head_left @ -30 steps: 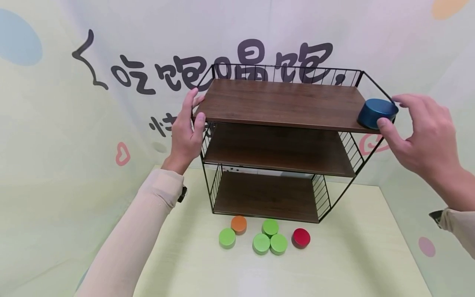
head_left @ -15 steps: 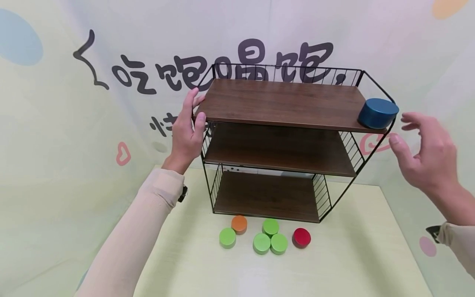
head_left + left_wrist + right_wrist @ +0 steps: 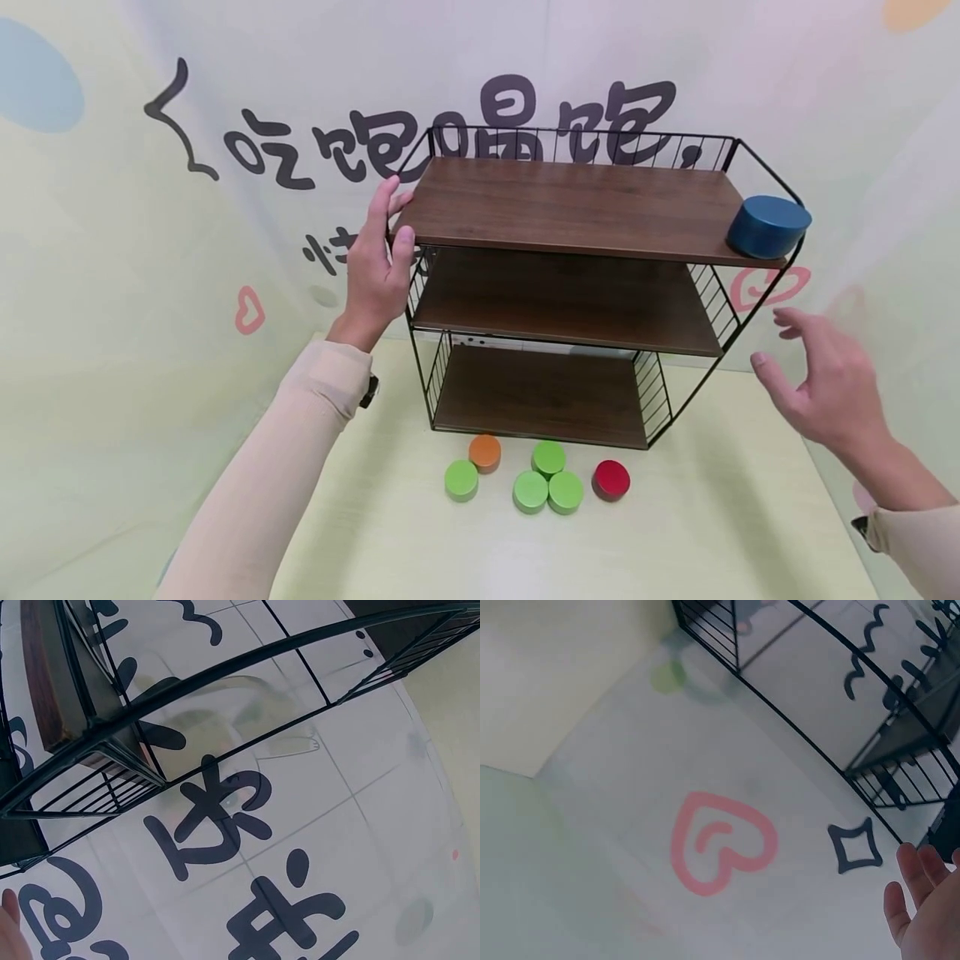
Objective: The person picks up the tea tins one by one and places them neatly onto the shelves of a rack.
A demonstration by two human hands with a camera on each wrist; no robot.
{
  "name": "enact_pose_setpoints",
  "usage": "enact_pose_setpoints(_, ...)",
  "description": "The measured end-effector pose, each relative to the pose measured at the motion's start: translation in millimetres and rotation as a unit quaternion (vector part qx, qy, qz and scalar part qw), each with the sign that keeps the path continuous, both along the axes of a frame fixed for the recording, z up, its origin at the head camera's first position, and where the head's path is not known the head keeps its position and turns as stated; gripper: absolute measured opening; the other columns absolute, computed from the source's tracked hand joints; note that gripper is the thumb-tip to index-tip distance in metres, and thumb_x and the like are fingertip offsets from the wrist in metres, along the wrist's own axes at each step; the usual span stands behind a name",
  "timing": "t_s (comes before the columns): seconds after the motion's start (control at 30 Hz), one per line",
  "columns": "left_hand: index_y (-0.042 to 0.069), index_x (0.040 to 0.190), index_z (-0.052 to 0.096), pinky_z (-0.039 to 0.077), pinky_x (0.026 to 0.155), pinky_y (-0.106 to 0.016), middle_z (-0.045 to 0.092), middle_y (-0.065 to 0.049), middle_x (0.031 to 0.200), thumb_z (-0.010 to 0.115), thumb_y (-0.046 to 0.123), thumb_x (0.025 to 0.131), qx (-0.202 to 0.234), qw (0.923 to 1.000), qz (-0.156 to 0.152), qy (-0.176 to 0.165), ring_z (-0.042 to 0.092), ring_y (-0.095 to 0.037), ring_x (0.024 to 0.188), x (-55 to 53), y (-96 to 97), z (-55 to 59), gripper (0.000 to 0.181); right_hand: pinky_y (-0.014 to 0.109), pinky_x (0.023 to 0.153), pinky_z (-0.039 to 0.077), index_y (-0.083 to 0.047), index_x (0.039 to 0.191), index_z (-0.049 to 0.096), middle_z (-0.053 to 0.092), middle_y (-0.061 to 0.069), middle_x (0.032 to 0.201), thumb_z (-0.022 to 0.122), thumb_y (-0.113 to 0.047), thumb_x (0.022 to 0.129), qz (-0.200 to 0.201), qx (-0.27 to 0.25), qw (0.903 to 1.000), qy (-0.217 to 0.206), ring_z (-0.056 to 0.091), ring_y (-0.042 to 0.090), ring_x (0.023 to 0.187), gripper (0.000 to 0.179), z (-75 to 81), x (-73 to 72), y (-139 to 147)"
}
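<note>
In the left wrist view, the edge cuts the left hand [image 3: 12,934] to a sliver; in the right wrist view, the right hand [image 3: 934,919] runs out of frame. The 3-shelf rack [image 3: 566,204] hides part of the lettering [image 3: 508,81].

This looks like a curtained booth: printed cloth [image 3: 150,250], dark lettering [image 3: 292,183] at upper centre, backs and flanks a pale bench [image 3: 510,554] at bottom centre.
</note>
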State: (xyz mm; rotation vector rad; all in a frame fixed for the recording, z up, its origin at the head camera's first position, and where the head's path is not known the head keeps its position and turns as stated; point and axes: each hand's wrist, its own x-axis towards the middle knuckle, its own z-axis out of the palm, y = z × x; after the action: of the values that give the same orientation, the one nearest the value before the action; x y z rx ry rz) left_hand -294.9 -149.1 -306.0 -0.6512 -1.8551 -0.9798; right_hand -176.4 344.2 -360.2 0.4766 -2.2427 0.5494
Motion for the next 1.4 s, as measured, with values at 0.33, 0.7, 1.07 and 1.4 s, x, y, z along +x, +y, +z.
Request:
enact_pose_setpoints(0.33, 0.008, 0.146, 0.043, 0.035, 0.067, -0.041, 0.063, -0.008, 0.134, 0.04, 0.029, 0.098, 0.002, 1.0, 0.001, -0.001, 0.059, -0.021, 0.122, 1.4, 0.3, 0.8, 0.053, 0.053, 0.075, 0.037, 0.005, 0.123, 0.057, 0.064, 0.021, 0.108, 0.067, -0.023, 0.078, 0.01, 0.004, 0.9986, -0.052, 0.059, 0.034, 0.09, 0.054, -43.9, 8.3, -10.2)
enact_pose_setpoints(0.7, 0.007, 0.147, 0.043, 0.034, 0.061, -0.037, 0.062, -0.008, 0.135, 0.04, 0.029, 0.098, 0.003, 1.0, -0.001, -0.003, 0.058, -0.02, 0.123, 0.4, 1.2, 0.0, 0.053, 0.051, 0.07, 0.039, 0.002, 0.12, 0.057, 0.066, 0.018, 0.106, 0.068, -0.017, 0.077, 0.008, -0.003, 0.996, -0.089, 0.06, 0.031, 0.088, 0.049, -87.4, 16.9, -23.1)
enact_pose_setpoints(1.07, 0.006, 0.146, 0.043, 0.036, 0.07, -0.04, 0.063, -0.007, 0.134, 0.04, 0.029, 0.097, 0.012, 0.9999, -0.003, 0.003, 0.055, -0.016, 0.128, -0.7, 2.1, -0.1, 0.055, 0.054, 0.067, 0.044, 0.001, 0.122, 0.058, 0.066, 0.017, 0.107, 0.071, -0.016, 0.077, -0.002, -0.004, 0.9912, -0.132, 0.062, 0.033, 0.087, 0.049, -123.4, 29.7, -34.7)
enact_pose_setpoints(1.4, 0.006, 0.146, 0.044, 0.039, 0.079, -0.038, 0.064, -0.007, 0.133, 0.04, 0.03, 0.097, 0.015, 0.9999, -0.003, 0.006, 0.055, -0.016, 0.127, -1.9, 3.8, -0.3, 0.055, 0.05, 0.069, 0.046, 0.0, 0.121, 0.059, 0.068, 0.013, 0.105, 0.074, -0.015, 0.075, 0.02, 0.008, 0.9893, -0.144, 0.064, 0.028, 0.087, 0.05, -153.7, 36.2, -48.4)
